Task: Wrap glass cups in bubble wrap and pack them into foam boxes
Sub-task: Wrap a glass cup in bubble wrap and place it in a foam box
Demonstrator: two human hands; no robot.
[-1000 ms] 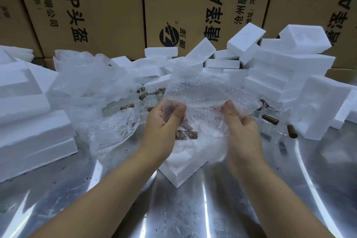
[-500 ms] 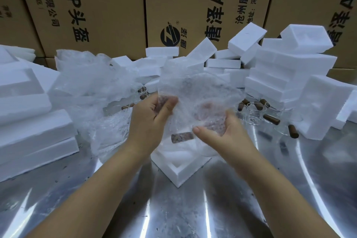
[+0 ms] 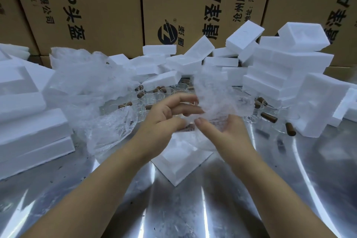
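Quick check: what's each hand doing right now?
Left hand: pinches the edge of the bubble wrap.
Right hand: holds the bubble wrap from below, thumb on it.

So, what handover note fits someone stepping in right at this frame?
Left hand pinches the edge of the bubble wrap sheet. Right hand cradles the sheet from below, thumb on top. A glass cup sits inside it, blurred, with only a brown handle showing.
The bundle is held above the open foam box on the metal table.
Done: wrap started. Left: finish wrapping and set the cup in the box.
Bare cups wait behind, spare wrap lies to the left, and stacked foam boxes to the right.
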